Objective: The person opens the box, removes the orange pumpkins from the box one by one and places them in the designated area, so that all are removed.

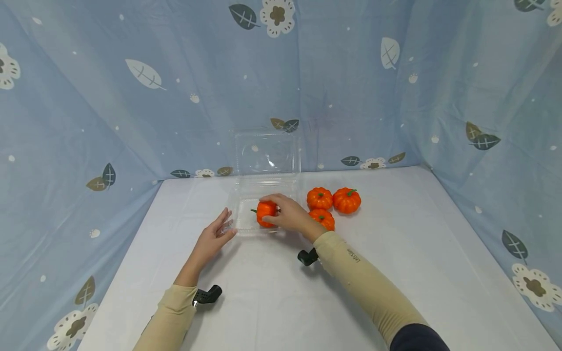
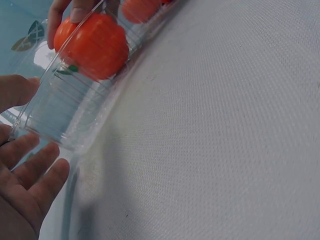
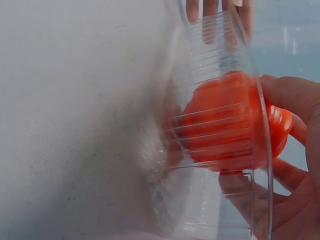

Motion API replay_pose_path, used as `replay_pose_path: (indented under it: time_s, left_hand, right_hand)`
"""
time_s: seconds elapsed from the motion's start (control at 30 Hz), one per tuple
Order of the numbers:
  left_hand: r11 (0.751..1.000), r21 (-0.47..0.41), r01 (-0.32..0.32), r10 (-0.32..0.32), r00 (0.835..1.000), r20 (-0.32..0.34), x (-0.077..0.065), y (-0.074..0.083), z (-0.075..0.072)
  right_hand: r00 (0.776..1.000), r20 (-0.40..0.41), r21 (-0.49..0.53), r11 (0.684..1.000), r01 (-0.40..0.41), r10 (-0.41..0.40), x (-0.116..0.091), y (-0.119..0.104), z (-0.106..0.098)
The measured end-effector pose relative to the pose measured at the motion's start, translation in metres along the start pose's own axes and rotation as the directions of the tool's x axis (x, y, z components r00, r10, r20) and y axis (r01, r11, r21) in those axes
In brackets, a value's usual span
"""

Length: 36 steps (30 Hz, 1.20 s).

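My right hand point(image 1: 287, 213) grips a small orange toy pumpkin point(image 1: 265, 214) inside the base of a clear plastic clamshell box point(image 1: 246, 226). The pumpkin is tipped on its side, its green stem pointing left. Through the transparent wall in the right wrist view, the held pumpkin point(image 3: 225, 122) shows with thumb and fingers around it. My left hand point(image 1: 212, 240) is at the box's front left corner, its fingers fairly straight. In the left wrist view the left thumb and fingertips point(image 2: 47, 172) are right at the corner of the box wall.
Three more orange toy pumpkins, the back left one point(image 1: 319, 198), the back right one point(image 1: 347, 200) and the front one point(image 1: 322, 219), sit right of the box, the front one partly behind my right wrist. The box's raised lid point(image 1: 268, 151) stands against the blue patterned curtain point(image 1: 197, 131).
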<state>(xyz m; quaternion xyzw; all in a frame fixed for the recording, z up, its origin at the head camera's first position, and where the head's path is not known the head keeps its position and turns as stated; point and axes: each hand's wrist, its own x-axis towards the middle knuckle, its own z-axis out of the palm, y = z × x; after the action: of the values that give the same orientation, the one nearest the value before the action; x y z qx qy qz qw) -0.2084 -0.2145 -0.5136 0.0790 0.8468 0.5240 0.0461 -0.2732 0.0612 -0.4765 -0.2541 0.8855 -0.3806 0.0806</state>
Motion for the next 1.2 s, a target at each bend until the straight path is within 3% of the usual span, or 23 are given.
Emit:
replay_pose_path:
  time_s: [0.27,0.73,1.2]
  left_hand:
    - [1.0,0.003,-0.011,0.011,1.0,0.001,0.0002,-0.0005,0.0]
    - [1.0,0.006,-0.014,0.014,1.0,0.002,-0.0002,0.0006,0.0005]
    - [1.0,0.009,-0.014,0.014,1.0,-0.002,-0.0001,0.0003,0.0009]
  right_hand:
    - [0.999,-0.001,0.021,0.999,-0.038,0.038,-0.0026,0.0021,-0.0057]
    - [1.0,-0.005,-0.036,0.999,0.021,-0.021,-0.0055,0.0067,-0.0046]
    - [0.999,-0.041,-0.011,1.0,0.0,0.0,-0.0052,0.0083,-0.0037]
